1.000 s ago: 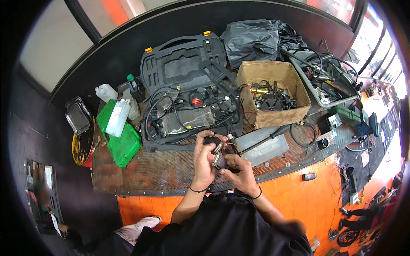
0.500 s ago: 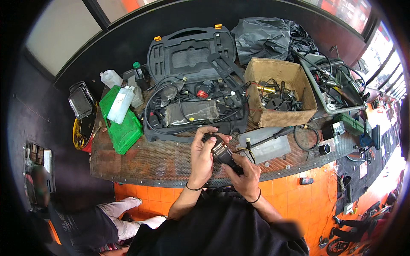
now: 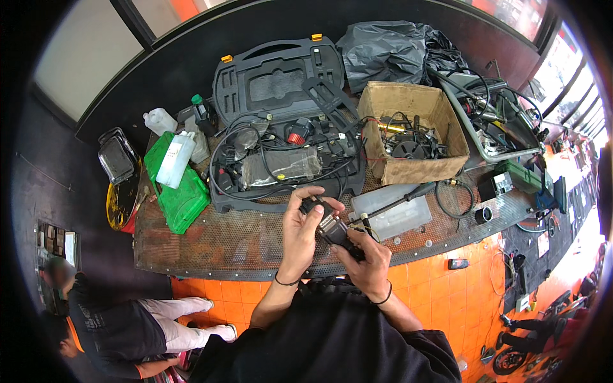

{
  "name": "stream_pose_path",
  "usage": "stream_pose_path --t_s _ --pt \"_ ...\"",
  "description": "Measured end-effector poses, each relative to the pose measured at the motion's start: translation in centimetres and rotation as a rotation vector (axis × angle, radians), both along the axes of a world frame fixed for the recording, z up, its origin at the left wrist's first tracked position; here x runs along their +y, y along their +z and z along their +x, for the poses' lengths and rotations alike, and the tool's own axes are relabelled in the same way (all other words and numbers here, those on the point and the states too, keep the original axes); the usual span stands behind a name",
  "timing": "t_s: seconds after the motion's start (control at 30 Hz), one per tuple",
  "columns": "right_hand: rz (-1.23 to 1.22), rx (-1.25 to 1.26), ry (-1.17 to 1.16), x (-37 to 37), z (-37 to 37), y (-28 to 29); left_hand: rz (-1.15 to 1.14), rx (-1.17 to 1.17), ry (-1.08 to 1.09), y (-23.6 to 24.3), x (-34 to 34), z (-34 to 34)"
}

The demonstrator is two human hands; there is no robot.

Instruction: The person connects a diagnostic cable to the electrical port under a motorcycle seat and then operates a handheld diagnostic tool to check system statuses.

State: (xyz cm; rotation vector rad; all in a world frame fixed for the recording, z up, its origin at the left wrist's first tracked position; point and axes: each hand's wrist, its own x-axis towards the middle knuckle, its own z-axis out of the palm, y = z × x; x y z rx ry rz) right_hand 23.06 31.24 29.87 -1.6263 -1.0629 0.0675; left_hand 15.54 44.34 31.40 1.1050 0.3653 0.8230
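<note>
1. The left hand [image 3: 296,237] grips a small black plastic connector [image 3: 311,205], its thumb pressed along the side.
2. The right hand [image 3: 369,260] grips a blocky black plastic connector [image 3: 340,236], angled toward the other; whether the two are joined, I cannot tell.
3. Both connectors are held above the brown, perforated metal tabletop [image 3: 201,250], near its front edge.
4. Beyond them lies an open dark-grey plastic case [image 3: 233,110]; right of it stands a brown cardboard box [image 3: 418,172].

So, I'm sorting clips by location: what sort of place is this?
Probably a repair workshop, perhaps for motorcycles: the workbench bears an open dark case and a cardboard box of mechanical parts, with a wheel at lower right.
</note>
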Motion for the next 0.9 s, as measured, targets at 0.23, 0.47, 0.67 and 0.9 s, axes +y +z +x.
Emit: stream_pose_path --t_s 0.23,0.47,0.67,0.9 --pt "0.013 0.214 0.105 -1.4 0.6 -0.4 -0.014 -0.108 -0.070 1.7 -0.6 0.0" --pt "-0.218 0.378 0.130 -1.8 1.1 0.6 -0.004 -0.144 -0.180 0.8 0.2 -0.1" --pt "-0.198 0.466 0.115 -0.9 0.9 1.4 0.049 -0.147 -0.249 0.4 1.0 -0.4" --pt "-0.233 0.573 0.177 -1.2 1.3 1.0 0.147 -0.011 -0.277 0.9 1.5 -1.0"
